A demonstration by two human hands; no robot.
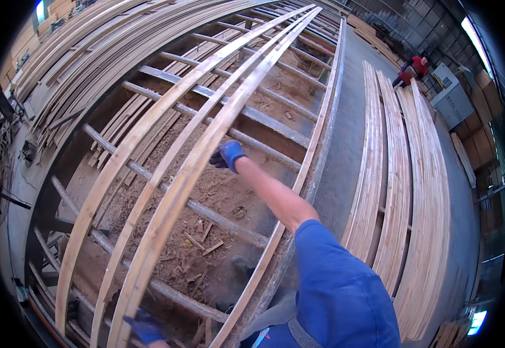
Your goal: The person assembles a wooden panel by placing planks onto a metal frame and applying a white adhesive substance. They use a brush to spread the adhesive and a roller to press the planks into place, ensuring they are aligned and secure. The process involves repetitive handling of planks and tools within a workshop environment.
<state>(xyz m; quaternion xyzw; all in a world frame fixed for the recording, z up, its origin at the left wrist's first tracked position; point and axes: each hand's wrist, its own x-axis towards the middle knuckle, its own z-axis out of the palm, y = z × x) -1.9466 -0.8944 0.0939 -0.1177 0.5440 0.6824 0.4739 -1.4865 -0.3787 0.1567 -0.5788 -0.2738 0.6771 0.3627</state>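
Observation:
Three long, pale wooden boards lie side by side lengthwise across metal rollers (pixel 223 223): a left board (pixel 98 194), a narrower middle board (pixel 142 203) and a right board (pixel 174 200). My right hand (pixel 227 155), in a blue glove, is stretched out at the right edge of the right board. Its fingers are loosely bent, with nothing seen inside them; whether they touch the wood is unclear. Low in the view, my left hand (pixel 143 326), also gloved in blue, is beside the near end of that board. Motion blur and shadow obscure its fingers.
A metal frame rail with a wooden strip (pixel 264 261) runs along my side. Sawdust and wood scraps (pixel 206 246) lie beneath the rollers. Stacked boards (pixel 403 203) rest on the floor at right; more lumber (pixel 107 46) lies far left. A person in red (pixel 417 66) is at far right.

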